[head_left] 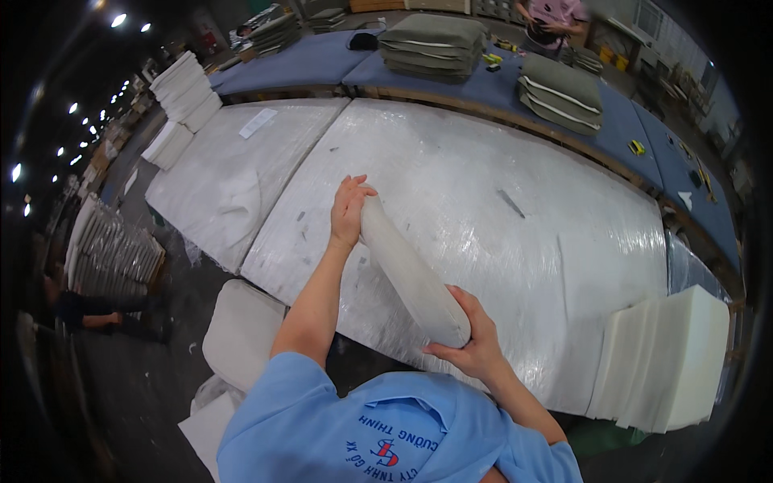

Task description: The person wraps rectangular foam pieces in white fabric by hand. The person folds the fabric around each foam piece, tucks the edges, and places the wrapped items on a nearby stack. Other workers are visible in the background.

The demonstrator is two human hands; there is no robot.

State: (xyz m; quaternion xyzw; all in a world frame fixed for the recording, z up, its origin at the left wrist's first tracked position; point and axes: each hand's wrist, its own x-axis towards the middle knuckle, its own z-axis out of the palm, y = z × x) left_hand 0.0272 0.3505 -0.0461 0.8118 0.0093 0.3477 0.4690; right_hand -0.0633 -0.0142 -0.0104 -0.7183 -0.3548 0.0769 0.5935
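Observation:
A pale off-white cushion (412, 270) is held on edge between both hands, over the table wrapped in clear plastic film (515, 266). At its far end, my left hand (349, 211) grips the rounded corner, fingers bent over the top. My right hand (477, 342) clasps the near end, with the thumb underneath and the fingers along the right side. The cushion slants from far left to near right. Its broad faces are mostly turned out of sight.
White foam slabs (656, 362) stand at the near right; another white stack (185, 88) is at the far left. Grey-green cushions (431, 44) lie piled on the blue table (499, 88) behind. A pale cushion (241, 326) rests left of me. Another person (551, 24) stands beyond.

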